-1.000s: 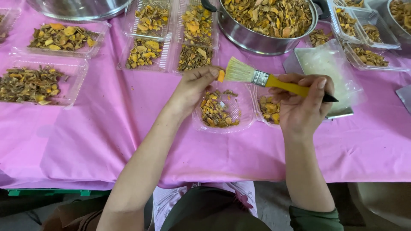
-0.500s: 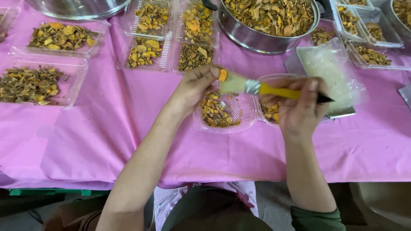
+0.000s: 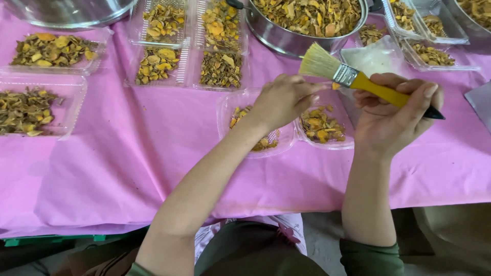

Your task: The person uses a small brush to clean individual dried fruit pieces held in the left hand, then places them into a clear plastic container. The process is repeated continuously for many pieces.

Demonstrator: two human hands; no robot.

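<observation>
pink cloth covers the surface (image 3: 102,168), largest of all. steel pot (image 3: 302,25) of dried yellow-brown slices sits far, right of centre. clear trays (image 3: 186,46) of the same slices lie far left. clear clamshell box (image 3: 286,128) lies open mid-surface, slices in both halves. right hand (image 3: 394,115), its grip closed around a yellow-handled brush (image 3: 358,79), holds the bristles up-left above the box. left hand (image 3: 284,99) pinches a small orange slice (image 3: 335,86) just beside the brush ferrule.
</observation>
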